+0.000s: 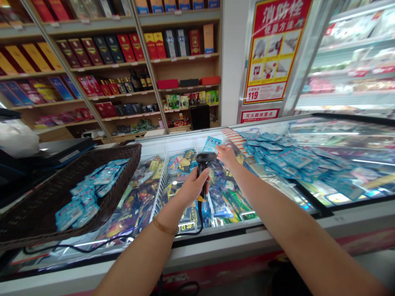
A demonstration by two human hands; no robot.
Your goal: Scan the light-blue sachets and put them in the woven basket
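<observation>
My left hand (197, 185) is wrapped round the handle of a black barcode scanner (206, 157), whose cable runs down over the freezer's front edge. Just beyond the scanner head, my right hand (226, 155) pinches a blue packet (211, 143) by its near right corner. To the right, a pile of similar blue packets (286, 156) is spread over the glass freezer top. More blue packets (89, 193) lie in a dark brown wicker basket (129, 172) on the left.
Below my hands is a chest freezer (259, 238) with wrapped goods under glass. The scanner's black cable (77, 246) trails along its front edge. Shelves of boxed goods (117, 47) stand behind, beside a red and yellow poster (274, 53). A lit cooler (358, 61) is at right.
</observation>
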